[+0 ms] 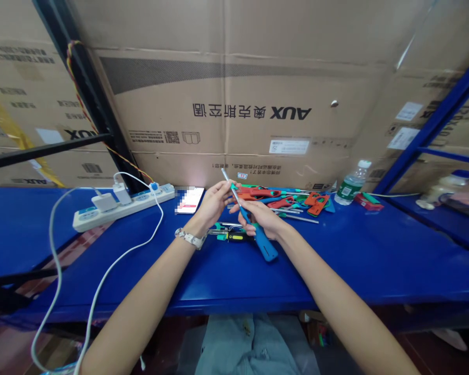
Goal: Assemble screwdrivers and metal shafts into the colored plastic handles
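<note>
Item 1: blue lighter (264,246), long-nosed, with a metal tube and a green part near the tube's base; held above the counter (336,265), tilted, tube pointing up and away to the left, handle end toward the wearer.

Item 2: left hand (214,202), fingertips pinching the blue lighter around its green part; metal band (189,238) on the wrist.

Item 3: right hand (262,216), fingers closed around the blue lighter's upper body.

Item 4: heap of lighters (260,193), mostly red, some blue, with green parts and metal tubes, lying on the counter beyond the hands; exact count cannot be told.

Item 5: black-and-yellow tool (238,237), on the counter beneath the hands, partly hidden.

Item 6: phone (191,200), screen lit, left of the heap.

Item 7: white power strip (138,200), farther left, with white plugs.

Item 8: clear bottle (349,187), green label, upright right of the heap; red box (369,203) just beside.

Item 9: brown carton (172,112), printed "AUX", upside down, behind.
</note>
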Motion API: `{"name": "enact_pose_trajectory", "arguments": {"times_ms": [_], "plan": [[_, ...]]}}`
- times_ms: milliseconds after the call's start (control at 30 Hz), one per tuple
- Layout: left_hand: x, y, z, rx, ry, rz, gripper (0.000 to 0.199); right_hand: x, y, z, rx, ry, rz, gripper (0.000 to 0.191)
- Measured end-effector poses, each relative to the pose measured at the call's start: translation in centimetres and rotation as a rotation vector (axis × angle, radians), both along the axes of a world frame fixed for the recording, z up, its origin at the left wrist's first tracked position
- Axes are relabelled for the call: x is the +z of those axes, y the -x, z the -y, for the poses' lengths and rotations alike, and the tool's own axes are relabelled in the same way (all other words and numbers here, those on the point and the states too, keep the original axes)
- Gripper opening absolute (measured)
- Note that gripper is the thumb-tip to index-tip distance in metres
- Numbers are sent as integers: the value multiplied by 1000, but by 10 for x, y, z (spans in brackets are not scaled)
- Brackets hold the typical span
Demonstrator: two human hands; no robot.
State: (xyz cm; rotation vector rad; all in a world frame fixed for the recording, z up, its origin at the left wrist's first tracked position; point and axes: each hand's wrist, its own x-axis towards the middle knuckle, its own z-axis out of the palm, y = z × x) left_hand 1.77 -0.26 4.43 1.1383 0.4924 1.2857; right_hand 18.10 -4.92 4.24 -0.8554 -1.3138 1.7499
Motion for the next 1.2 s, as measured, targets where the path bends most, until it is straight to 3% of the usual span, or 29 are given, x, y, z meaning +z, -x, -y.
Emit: {"name": "enact_pose_trajectory", "arguments": {"times_ms": [200,400,467,600,833,933,1000,1100,1200], "plan": [[11,-4,5,56,157,253,12,-5,-11,4,112,-74,126,26],[17,-22,14,-107,376,366,23,-9,3,4,90,-68,111,22],[20,-20,14,-108,372,375,28,-10,8,5,67,-102,86,24],[22,-14,11,25,325,380,31,-12,17,11,99,-150,74,27],[16,-7,0,153,126,210,38,-11,11,16,132,-135,94,31],[13,10,-9,293,-25,39,34,-5,-4,14,119,-136,95,31],[9,24,-12,355,-201,-268,33,1,-15,11,56,-144,89,29],[-3,38,-11,251,-465,-732,30,7,-30,2,-106,-181,95,26],[-17,35,-7,73,-560,-981,25,6,-37,-9,-184,-210,130,25]]}}
